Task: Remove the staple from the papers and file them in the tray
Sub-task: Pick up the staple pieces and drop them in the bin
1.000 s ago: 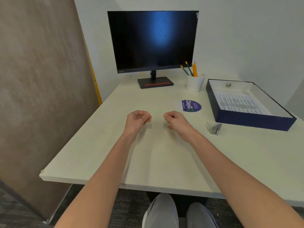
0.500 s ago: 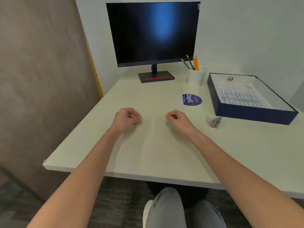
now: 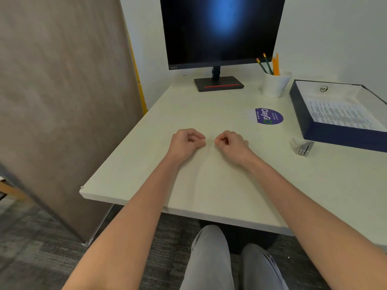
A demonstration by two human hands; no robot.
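Nearest me, two grey-trousered knees (image 3: pixel 226 258) show below the edge of the pale off-white counter (image 3: pixel 209 185). Both forearms reach out over it. My left grip (image 3: pixel 186 141) and right grip (image 3: pixel 231 143) rest on the counter close together but apart, each curled into a loose fist with nothing in it.

Right of the right grip, well apart from it, lies one small silver metal staple remover (image 3: pixel 301 146), just beside the near wall of the one navy-blue rectangular tray (image 3: pixel 335 139). Inside the tray, right of and beyond the grips, the white printed papers (image 3: pixel 343 114) lie flat: dense rows of small text, top sheet facing up. I cannot tell how many sheets there are, nor see any staple.

Beyond the right grip sits one round purple sticker (image 3: pixel 269 116). Farther off stands one white cup (image 3: pixel 274 85) holding two green pencils (image 3: pixel 265 64) and some orange ones, too blurred to count. Beyond both grips stands one black monitor (image 3: pixel 222 30). Left of the left grip rises a brown partition panel (image 3: pixel 52 101).
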